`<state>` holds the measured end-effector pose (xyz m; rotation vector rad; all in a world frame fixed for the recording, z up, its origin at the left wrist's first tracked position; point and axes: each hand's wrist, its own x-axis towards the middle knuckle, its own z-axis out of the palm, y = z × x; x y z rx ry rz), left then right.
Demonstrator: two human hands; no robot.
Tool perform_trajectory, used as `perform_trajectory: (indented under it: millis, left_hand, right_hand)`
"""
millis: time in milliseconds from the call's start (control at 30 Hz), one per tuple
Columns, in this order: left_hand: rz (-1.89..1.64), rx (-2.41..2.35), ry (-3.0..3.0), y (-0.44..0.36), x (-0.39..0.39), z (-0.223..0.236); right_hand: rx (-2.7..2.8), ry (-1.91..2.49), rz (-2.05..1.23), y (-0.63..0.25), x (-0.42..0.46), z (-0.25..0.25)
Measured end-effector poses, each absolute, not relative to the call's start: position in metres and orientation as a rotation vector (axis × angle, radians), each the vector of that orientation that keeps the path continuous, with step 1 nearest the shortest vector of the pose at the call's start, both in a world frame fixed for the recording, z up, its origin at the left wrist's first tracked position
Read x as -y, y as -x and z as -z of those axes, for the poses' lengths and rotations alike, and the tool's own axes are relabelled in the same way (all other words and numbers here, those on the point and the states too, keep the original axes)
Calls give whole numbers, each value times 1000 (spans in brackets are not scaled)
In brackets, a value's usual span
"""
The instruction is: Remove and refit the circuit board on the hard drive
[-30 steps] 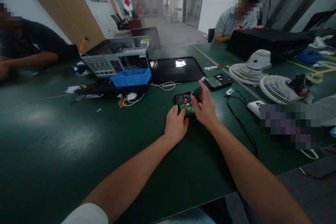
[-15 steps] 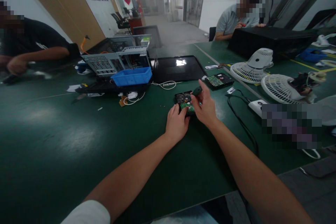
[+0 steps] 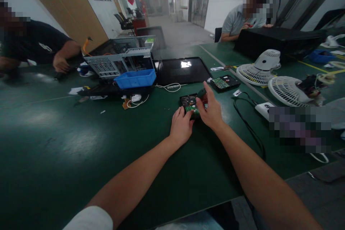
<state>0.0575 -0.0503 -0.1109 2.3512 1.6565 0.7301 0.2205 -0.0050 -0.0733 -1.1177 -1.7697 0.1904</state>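
Observation:
A hard drive [image 3: 187, 100] with a green circuit board lies on the table in front of me. My left hand [image 3: 181, 126] grips its near left edge, thumb on the board and fingers along the side. Above the drive's right side, my right hand [image 3: 211, 109] is closed around the dark green handle of a screwdriver [image 3: 201, 94], index finger stretched along the top. The tool's tip is hidden or too small to make out. A second hard drive [image 3: 225, 82] rests farther back to the right, board side up.
Behind the drive are a blue tray [image 3: 136, 79], an opened computer case [image 3: 118, 63] and a black panel [image 3: 183, 70]. White fan parts [image 3: 256, 70] and a power strip [image 3: 262, 109] with a black cable lie to the right. Two people sit across the table.
My hands and the hard drive stay almost in place. The person at the left has moved an arm toward the computer case and shifted posture.

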Motion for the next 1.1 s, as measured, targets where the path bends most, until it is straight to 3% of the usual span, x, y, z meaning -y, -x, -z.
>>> perform_trajectory:
  millis: [300,1100]
  left_hand:
    - [-614,-1438,-2426,-43,37,102]
    - [-732,-1505,-2474,-56,51,106]
  right_hand:
    - [1647,1114,-81,-223,-1,77]
    - [1694,1032,17,-223,-1,68]
